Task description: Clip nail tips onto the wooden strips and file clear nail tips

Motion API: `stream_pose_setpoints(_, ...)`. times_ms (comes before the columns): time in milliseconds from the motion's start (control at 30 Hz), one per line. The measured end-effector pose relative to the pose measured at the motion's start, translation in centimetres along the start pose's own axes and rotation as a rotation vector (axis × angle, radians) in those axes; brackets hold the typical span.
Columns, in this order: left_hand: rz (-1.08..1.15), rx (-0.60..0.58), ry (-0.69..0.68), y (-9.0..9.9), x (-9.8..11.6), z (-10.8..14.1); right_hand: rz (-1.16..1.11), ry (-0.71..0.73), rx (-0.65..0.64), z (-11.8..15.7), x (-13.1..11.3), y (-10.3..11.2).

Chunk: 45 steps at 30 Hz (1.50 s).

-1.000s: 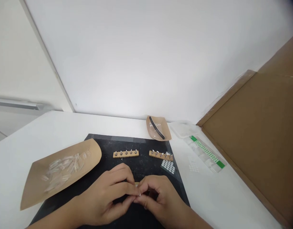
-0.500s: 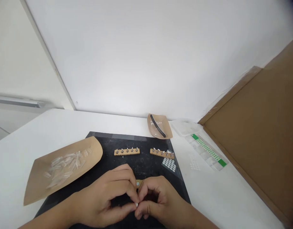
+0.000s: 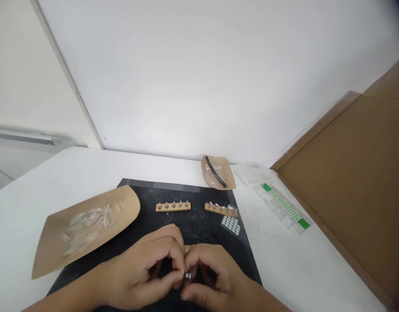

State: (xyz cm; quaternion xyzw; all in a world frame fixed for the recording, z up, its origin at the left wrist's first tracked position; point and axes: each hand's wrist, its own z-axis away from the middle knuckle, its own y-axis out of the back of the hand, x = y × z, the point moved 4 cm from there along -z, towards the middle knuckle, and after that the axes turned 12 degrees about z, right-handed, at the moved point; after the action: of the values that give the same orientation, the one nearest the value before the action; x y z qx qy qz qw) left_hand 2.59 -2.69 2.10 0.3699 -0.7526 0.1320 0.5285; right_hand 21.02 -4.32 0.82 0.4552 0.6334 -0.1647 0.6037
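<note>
My left hand has its thumb and index finger pinched on a small silver metal stand with a whitish end, above the black mat. My right hand is curled close beside it, thumb and index finger apart around the stand's right end. Whether a hidden finger touches it, I cannot tell. Partly covered behind my fingers lies a tan strip. Farther back, one tan strip carries several metal stands with pale upright tips, and a second strip has similar stands with tilted white pieces.
A brown paper tray with clear nail tips stands left. A sheet of white oval stickers lies on the mat's right. At the back, a small tray holds a dark curved nail file. A green-edged clear case lies right.
The small metal stand now shows between my fingertips, where only a white bit showed before. My right index finger and thumb have spread apart slightly.
</note>
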Motion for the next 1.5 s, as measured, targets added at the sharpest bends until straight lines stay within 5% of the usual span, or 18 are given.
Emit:
stream_pose_setpoints(200, -0.024, 0.068, -0.051, 0.0, -0.3, 0.0, 0.277, 0.16, 0.09, -0.1, -0.9, 0.5)
stream_pose_setpoints(500, -0.058, 0.127, -0.095, -0.2, 0.2, -0.1, 0.413, 0.214, 0.093, -0.1, -1.0, 0.1)
stream_pose_setpoints(733, -0.107, 0.189, -0.17, 0.2, -0.2, -0.3, 0.787, 0.248, 0.228, 0.2, -0.8, -0.1)
stream_pose_setpoints(1033, -0.134, 0.198, -0.272, 0.3, 0.3, -0.4, 0.934, 0.369, 0.372, 0.2, -2.2, 0.2)
stream_pose_setpoints(1500, -0.124, 0.279, -0.202, 0.1, 0.5, -0.4, 0.97, 0.318, 0.331, 0.4, -1.2, 0.2)
